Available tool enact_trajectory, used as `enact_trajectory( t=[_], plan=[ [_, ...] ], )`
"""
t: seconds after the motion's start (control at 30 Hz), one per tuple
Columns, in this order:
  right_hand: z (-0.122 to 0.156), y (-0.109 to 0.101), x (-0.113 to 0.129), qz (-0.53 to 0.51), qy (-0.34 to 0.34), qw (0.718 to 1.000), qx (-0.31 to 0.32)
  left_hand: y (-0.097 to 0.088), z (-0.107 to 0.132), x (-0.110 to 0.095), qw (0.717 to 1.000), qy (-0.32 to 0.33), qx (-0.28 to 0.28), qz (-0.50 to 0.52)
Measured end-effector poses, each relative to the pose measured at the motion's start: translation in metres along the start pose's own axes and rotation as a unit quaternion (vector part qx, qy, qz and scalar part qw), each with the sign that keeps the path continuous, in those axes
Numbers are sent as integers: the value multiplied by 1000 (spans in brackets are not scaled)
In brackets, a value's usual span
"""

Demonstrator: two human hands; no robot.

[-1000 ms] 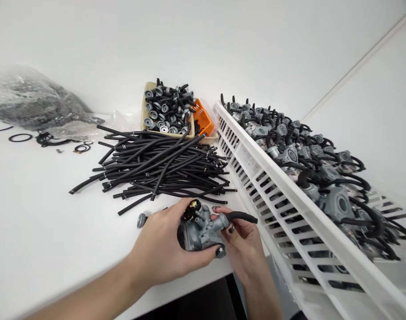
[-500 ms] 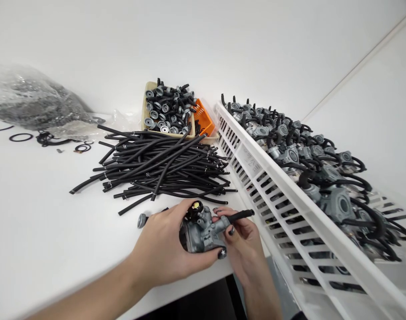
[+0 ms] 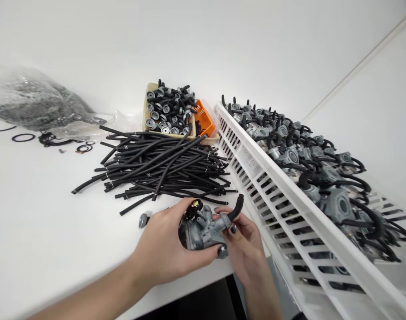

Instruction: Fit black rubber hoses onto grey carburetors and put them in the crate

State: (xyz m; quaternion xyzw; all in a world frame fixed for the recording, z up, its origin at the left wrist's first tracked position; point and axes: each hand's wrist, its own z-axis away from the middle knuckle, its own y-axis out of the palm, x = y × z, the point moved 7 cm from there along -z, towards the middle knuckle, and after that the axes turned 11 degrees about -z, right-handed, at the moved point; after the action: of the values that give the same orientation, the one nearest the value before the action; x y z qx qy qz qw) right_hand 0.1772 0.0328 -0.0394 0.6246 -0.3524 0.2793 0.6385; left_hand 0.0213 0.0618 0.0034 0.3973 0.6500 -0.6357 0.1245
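My left hand (image 3: 164, 249) wraps round a grey metal carburetor (image 3: 198, 229) just above the white table's near edge. My right hand (image 3: 244, 242) pinches a short black rubber hose (image 3: 236, 208) where it meets the carburetor's side nipple. The hose's free end points up and to the right. A small grey cap with a black stem (image 3: 143, 220) lies on the table just left of my left hand.
A heap of black hose lengths (image 3: 162, 166) lies beyond my hands. Behind it stand a tan tray of grey caps (image 3: 167, 111) and an orange basket (image 3: 203, 118). A white slatted crate (image 3: 283, 195) of hosed carburetors runs along the right. A plastic bag (image 3: 36, 104) and O-rings (image 3: 22, 138) lie far left.
The short hose has swung from pointing right to pointing upward as my right hand worked it at the nipple. The carburetor and my left hand have barely moved.
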Motion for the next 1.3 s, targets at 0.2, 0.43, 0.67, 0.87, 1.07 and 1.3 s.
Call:
enact_trajectory(
  t=[0.2, 0.43, 0.67, 0.87, 1.07, 1.3],
  plan=[
    [0, -4, -3, 12, 3, 1000, -16, 1, 0, -1, 1000, 20, -5, -7],
    [1, -2, -1, 24, 5, 1000, -18, 2, 3, -3, 998, 40, -12, -37],
    [0, 0, 1, 27, 2, 999, -19, 3, 4, -3, 998, 47, -19, -40],
    [1, 1, 1, 14, -7, 999, -43, 1, 1, -3, 999, 22, -18, -17],
    [5, 2, 3, -12, 10, 998, -56, 0, -1, 0, 1000, 4, -5, 7],
    [4, 4, 4, -32, 11, 999, -43, 1, 0, 1, 1000, -2, -2, 11]
  ],
)
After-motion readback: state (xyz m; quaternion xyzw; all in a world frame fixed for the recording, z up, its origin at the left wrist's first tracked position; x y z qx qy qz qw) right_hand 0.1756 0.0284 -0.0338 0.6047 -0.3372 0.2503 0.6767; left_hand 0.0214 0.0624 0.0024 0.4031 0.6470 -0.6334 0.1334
